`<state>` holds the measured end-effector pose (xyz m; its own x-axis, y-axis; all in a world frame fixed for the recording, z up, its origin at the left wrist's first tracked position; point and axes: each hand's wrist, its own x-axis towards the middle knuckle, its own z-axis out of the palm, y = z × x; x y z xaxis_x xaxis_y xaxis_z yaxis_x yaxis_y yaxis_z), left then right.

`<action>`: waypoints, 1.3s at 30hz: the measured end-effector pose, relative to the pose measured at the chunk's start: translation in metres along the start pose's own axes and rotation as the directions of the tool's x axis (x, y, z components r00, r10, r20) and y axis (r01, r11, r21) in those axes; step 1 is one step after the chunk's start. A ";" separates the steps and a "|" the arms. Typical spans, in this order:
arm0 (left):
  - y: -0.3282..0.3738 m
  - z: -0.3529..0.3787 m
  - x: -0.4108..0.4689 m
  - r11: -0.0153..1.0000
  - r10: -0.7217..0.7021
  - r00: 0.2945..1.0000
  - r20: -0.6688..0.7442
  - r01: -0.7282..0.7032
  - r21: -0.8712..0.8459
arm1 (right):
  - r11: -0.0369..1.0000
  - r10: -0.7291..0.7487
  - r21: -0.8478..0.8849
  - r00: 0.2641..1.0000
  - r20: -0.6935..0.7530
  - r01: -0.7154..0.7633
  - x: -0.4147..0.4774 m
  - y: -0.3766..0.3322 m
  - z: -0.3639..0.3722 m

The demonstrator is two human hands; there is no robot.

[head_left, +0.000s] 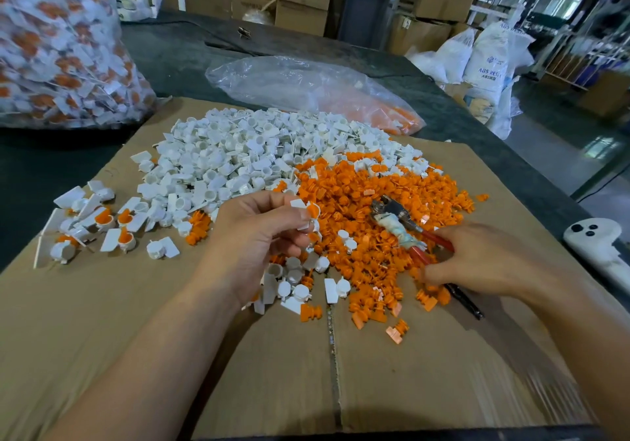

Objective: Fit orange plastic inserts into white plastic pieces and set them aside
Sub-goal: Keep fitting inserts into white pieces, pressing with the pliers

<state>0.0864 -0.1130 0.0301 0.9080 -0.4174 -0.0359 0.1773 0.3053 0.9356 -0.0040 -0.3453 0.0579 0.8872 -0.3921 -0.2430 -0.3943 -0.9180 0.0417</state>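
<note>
White piece (300, 204) with orange insert (312, 211), pinched in left hand (259, 236) above cardboard (136, 338) centre.
Right hand (484, 263) curls into orange pile (358, 188) over pliers (395, 215), likely fetching the next insert; whether it holds anything, cannot tell.

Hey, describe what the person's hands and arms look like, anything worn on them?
Both the left hand and the right hand are bare, with no gloves. The forearms are uncovered down to the frame's edge, so no sleeve shows. No ring, watch or bracelet is visible, though the right hand is slightly blurred.
</note>
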 end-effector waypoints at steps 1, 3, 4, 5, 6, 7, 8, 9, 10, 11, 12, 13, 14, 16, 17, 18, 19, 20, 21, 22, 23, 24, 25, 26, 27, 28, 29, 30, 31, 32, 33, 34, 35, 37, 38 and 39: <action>0.000 0.000 0.000 1.000 -0.003 1.000 -0.001 0.003 -0.008 | 1.000 0.011 -0.019 1.000 -0.013 -0.011 0.001 0.000 -0.003; 0.000 0.000 0.001 1.000 -0.006 1.000 0.000 0.006 -0.016 | 0.997 0.033 -0.066 0.998 -0.045 -0.036 0.004 0.001 -0.006; 0.000 0.000 0.001 1.000 -0.008 1.000 0.001 0.008 -0.015 | 0.995 0.042 -0.090 0.997 -0.059 -0.047 0.006 0.001 -0.007; 0.000 0.000 0.001 1.000 -0.009 1.000 0.003 0.009 -0.012 | 0.992 0.051 -0.112 0.996 -0.070 -0.059 0.008 0.001 -0.007; 0.000 0.000 0.001 1.000 -0.010 1.000 0.003 0.010 -0.011 | 0.989 0.061 -0.133 0.995 -0.080 -0.071 0.009 0.001 -0.006; 0.000 -0.001 0.001 1.000 -0.010 1.000 0.002 0.010 -0.012 | 0.985 0.067 -0.153 0.993 -0.096 -0.081 0.011 0.001 -0.004; 0.000 -0.001 0.001 1.000 -0.008 1.000 0.003 0.008 -0.013 | 0.982 0.069 -0.166 0.991 -0.116 -0.088 0.012 0.001 -0.001; 0.000 -0.001 0.001 1.000 -0.005 1.000 0.003 0.005 -0.013 | 0.981 0.066 -0.171 0.988 -0.138 -0.089 0.013 0.001 0.001; 0.000 -0.001 0.001 1.000 -0.002 1.000 0.003 0.002 -0.012 | 0.982 0.063 -0.164 0.986 -0.155 -0.089 0.014 0.003 0.002; 0.000 -0.001 0.000 1.000 0.001 1.000 0.002 -0.001 -0.013 | 0.985 0.059 -0.149 0.983 -0.171 -0.085 0.013 0.005 0.002; 0.000 -0.001 0.000 1.000 0.003 1.000 0.000 -0.003 -0.014 | 0.988 0.059 -0.128 0.981 -0.185 -0.084 0.011 0.007 0.002; 0.000 -0.001 0.000 1.000 0.004 1.000 -0.002 -0.004 -0.015 | 0.991 0.059 -0.104 0.978 -0.202 -0.081 0.009 0.010 0.001; 0.000 0.000 0.000 1.000 0.003 1.000 -0.003 -0.003 -0.017 | 0.994 0.059 -0.080 0.973 -0.223 -0.079 0.005 0.012 0.000; 0.000 0.000 0.001 1.000 0.002 1.000 -0.002 -0.002 -0.023 | 0.995 0.053 -0.066 0.953 -0.298 -0.076 -0.003 0.016 -0.002; -0.001 0.001 0.001 1.000 0.006 1.000 0.000 -0.006 -0.024 | 0.995 0.050 -0.067 0.937 -0.345 -0.078 -0.008 0.016 -0.003; -0.001 0.001 0.001 1.000 0.011 1.000 0.004 -0.011 -0.025 | 0.996 0.046 -0.053 0.919 -0.391 -0.072 -0.012 0.015 -0.005; -0.001 0.001 0.001 0.999 0.020 1.000 0.007 -0.020 -0.026 | 0.998 0.045 -0.015 0.905 -0.422 -0.057 -0.016 0.014 -0.006; -0.002 0.001 0.001 0.999 0.032 0.999 0.009 -0.031 -0.028 | 0.998 0.050 0.047 0.898 -0.436 -0.033 -0.020 0.011 -0.008; -0.002 0.002 0.001 0.998 0.047 0.999 0.009 -0.047 -0.029 | 0.993 0.059 0.117 0.900 -0.432 -0.009 -0.025 0.008 -0.008; -0.002 0.002 0.001 0.997 0.065 0.998 0.004 -0.065 -0.034 | 0.981 0.065 0.191 0.903 -0.425 0.020 -0.029 0.003 -0.008; -0.002 0.002 0.001 0.995 0.086 0.996 -0.006 -0.086 -0.042 | 0.965 0.065 0.257 0.904 -0.422 0.050 -0.032 -0.002 -0.007; -0.002 0.003 0.000 0.993 0.109 0.994 -0.018 -0.109 -0.053 | 0.946 0.058 0.313 0.903 -0.425 0.087 -0.036 -0.009 -0.006; -0.002 0.003 0.000 0.989 0.132 0.991 -0.029 -0.134 -0.063 | 0.928 0.048 0.356 0.908 -0.416 0.114 -0.039 -0.016 -0.004; -0.003 0.003 0.000 0.985 0.155 0.987 -0.038 -0.158 -0.069 | 0.912 0.031 0.385 0.913 -0.407 0.141 -0.040 -0.022 -0.003; -0.003 0.004 -0.001 0.981 0.176 0.983 -0.045 -0.179 -0.071 | 0.901 0.004 0.402 0.921 -0.390 0.167 -0.040 -0.028 0.001; -0.003 0.004 -0.001 0.978 0.194 0.980 -0.050 -0.197 -0.074 | 0.890 -0.033 0.409 0.923 -0.382 0.202 -0.040 -0.036 0.003; -0.003 0.004 -0.001 0.974 0.207 0.977 -0.054 -0.211 -0.079 | 0.880 -0.060 0.420 0.928 -0.367 0.222 -0.039 -0.042 0.006; -0.003 0.003 -0.001 0.971 0.217 0.975 -0.057 -0.221 -0.088 | 0.875 -0.071 0.427 0.933 -0.354 0.229 -0.038 -0.048 0.007; -0.003 0.003 -0.001 0.968 0.225 0.973 -0.058 -0.230 -0.099 | 0.870 -0.086 0.430 0.933 -0.350 0.242 -0.037 -0.052 0.011; -0.004 0.004 -0.002 0.965 0.234 0.970 -0.062 -0.239 -0.111 | 0.869 -0.109 0.422 0.930 -0.350 0.260 -0.036 -0.056 0.014; -0.004 0.004 -0.002 0.961 0.243 0.968 -0.064 -0.249 -0.121 | 0.868 -0.121 0.416 0.927 -0.354 0.272 -0.036 -0.060 0.016; -0.004 0.004 -0.002 0.957 0.254 0.965 -0.066 -0.260 -0.124 | 0.866 -0.137 0.406 0.920 -0.368 0.291 -0.036 -0.064 0.017; -0.005 0.004 -0.002 0.954 0.267 0.961 -0.065 -0.273 -0.120 | 0.862 -0.157 0.395 0.909 -0.387 0.317 -0.037 -0.067 0.017; -0.006 0.005 -0.002 0.949 0.294 0.954 -0.059 -0.298 -0.104 | 0.853 -0.185 0.385 0.894 -0.409 0.353 -0.038 -0.071 0.018; -0.006 0.005 -0.003 0.946 0.303 0.951 -0.055 -0.307 -0.102 | 0.852 -0.195 0.380 0.892 -0.407 0.359 -0.038 -0.073 0.018; -0.006 0.005 -0.003 0.944 0.310 0.949 -0.053 -0.314 -0.103 | 0.852 -0.197 0.378 0.890 -0.411 0.363 -0.038 -0.074 0.019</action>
<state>0.0809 -0.1185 0.0263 0.9370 -0.2562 0.2374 -0.0786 0.5076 0.8580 -0.0130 -0.2619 0.0456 0.9658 -0.1919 0.1741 -0.1037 -0.9021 -0.4190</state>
